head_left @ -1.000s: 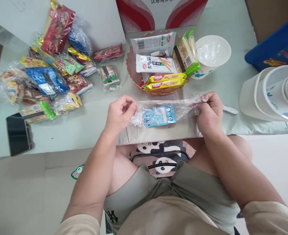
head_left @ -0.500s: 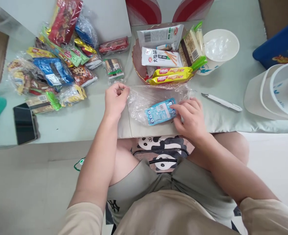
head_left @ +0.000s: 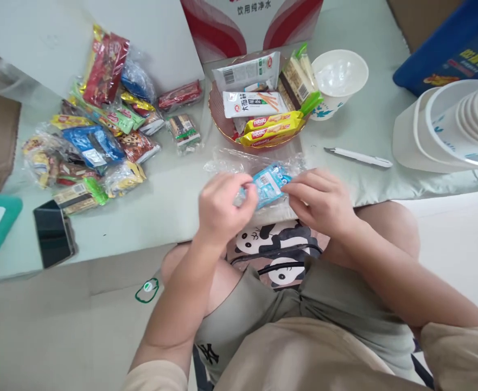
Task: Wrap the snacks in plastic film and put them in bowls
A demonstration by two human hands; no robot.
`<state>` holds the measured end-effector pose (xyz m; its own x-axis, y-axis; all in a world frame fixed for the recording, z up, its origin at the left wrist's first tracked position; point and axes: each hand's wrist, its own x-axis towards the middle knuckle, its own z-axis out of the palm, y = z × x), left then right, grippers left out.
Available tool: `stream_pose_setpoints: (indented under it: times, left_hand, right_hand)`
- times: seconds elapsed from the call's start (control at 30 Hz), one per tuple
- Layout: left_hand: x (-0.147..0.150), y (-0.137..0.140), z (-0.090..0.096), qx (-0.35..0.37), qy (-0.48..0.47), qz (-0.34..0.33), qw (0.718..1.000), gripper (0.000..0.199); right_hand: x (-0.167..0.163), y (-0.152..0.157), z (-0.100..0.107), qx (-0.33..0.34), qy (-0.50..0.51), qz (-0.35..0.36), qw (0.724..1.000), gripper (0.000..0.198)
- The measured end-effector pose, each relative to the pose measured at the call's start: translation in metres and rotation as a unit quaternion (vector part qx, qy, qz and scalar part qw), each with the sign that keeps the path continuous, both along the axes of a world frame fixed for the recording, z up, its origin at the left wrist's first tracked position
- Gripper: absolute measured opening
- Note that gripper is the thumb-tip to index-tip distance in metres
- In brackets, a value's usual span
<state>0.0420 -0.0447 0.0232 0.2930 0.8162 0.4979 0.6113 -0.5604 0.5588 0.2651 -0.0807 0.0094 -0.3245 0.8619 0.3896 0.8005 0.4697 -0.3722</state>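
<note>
A light-blue snack packet point(head_left: 269, 185) with a white barcode label lies between my hands near the table's front edge. My left hand point(head_left: 228, 203) is closed in a pinch at the packet's left end. At its right end, my right hand point(head_left: 322, 198) pinches the edge with thumb and fingertips. Beneath and behind the packet spreads a crumpled clear plastic bag point(head_left: 239, 157). Just beyond it stands a gold-rimmed bowl point(head_left: 216, 117) of snacks, with two yellow wafer packs point(head_left: 273, 130) and a white snack packet point(head_left: 255, 103) on top.
A heap of wrapped snacks point(head_left: 92, 144) and a phone point(head_left: 53, 233) lie on the left. To the right are a white paper cup point(head_left: 338, 81), a slim white utility knife point(head_left: 358, 157) and stacked white containers point(head_left: 415, 130). A red-and-white carton point(head_left: 255, 32) stands behind the bowl.
My left hand has let go of the clear bag's left side and moved right to the blue packet. My right hand stays at the packet's right end. The camera view has shifted slightly.
</note>
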Motion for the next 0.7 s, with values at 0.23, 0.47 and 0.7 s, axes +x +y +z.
stream_pose_setpoints:
  times: [0.23,0.47,0.7]
  left_hand:
    - [-0.006,0.007,-0.005,-0.283,0.156,-0.127,0.938,0.022]
    - [-0.029,0.008,0.000,-0.481,0.180,-0.267,0.815,0.016]
    - [-0.027,0.014,-0.002,-0.393,-0.057,-0.175,0.901,0.017]
  right_hand:
    - [-0.024,0.054,0.016,-0.169,-0.144,0.109,0.969,0.046]
    - [-0.026,0.072,0.030,-0.231,-0.351,0.117,0.900,0.059]
    - [-0.018,0.058,0.024,-0.207,-0.342,0.102,0.911,0.048]
